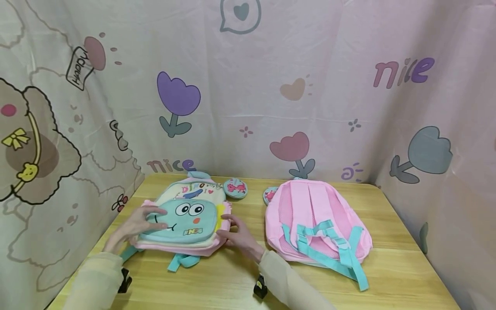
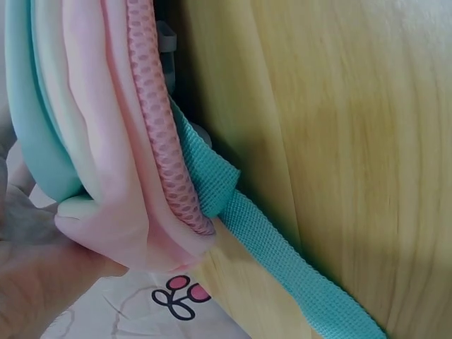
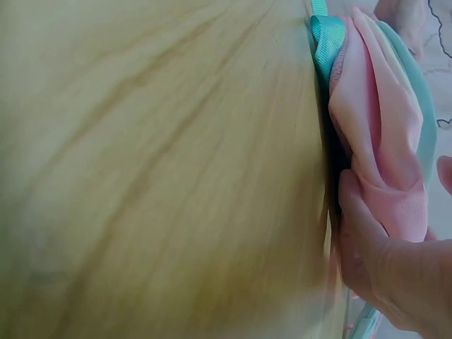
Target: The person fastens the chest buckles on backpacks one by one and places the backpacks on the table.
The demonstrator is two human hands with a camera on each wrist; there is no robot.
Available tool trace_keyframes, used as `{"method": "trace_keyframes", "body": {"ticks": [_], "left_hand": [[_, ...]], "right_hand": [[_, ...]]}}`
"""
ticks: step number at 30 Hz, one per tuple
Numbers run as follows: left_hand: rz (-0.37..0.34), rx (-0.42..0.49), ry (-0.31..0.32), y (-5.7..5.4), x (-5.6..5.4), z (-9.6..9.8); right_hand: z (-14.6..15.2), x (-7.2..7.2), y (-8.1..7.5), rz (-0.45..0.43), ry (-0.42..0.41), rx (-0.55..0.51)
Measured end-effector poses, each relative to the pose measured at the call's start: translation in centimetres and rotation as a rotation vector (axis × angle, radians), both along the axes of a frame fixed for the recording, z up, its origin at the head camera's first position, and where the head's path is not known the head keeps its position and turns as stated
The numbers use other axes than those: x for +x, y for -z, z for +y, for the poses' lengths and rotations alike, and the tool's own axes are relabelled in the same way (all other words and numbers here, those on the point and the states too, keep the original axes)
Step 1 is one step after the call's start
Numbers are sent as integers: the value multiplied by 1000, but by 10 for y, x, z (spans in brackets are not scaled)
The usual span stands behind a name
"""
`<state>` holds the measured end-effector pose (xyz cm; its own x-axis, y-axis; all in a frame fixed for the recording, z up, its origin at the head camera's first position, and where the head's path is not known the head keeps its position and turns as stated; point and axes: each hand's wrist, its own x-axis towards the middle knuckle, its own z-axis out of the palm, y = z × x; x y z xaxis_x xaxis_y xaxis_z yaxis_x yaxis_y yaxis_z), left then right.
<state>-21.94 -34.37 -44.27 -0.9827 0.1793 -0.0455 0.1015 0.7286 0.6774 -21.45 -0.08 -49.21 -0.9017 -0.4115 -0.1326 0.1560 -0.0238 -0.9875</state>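
A pink and aqua backpack (image 1: 195, 193) lies on its back at the left of the table, its cartoon-face pocket (image 1: 178, 224) up. My left hand (image 1: 133, 224) holds its left side, with fingers and thumb over the front pocket. At the opposite side, my right hand (image 1: 241, 237) grips the pink edge beside a yellow patch (image 1: 219, 217). The right wrist view shows fingers (image 3: 357, 212) reaching round the pink side. Teal straps (image 2: 268, 247) stick out from beneath the bag, onto the wood. A round dinosaur charm (image 1: 235, 188) hangs off its top right.
To the right, a second pink backpack (image 1: 280, 215) lies with its shoulder straps up and teal webbing (image 1: 329, 256) trailing toward the front. Its round charm (image 1: 269, 195) peeks out at the left. A printed curtain (image 1: 240, 64) stands behind the wooden table (image 1: 403, 258).
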Motion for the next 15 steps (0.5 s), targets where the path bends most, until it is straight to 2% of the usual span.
{"method": "trace_keyframes", "body": {"ticks": [9,15], "left_hand": [[3,-36,-8,2,-1,10],[12,-9,-10,2,1,15]], "right_hand": [[1,-2,-1,72,86,53],[3,-3,0,95,116,53]]}}
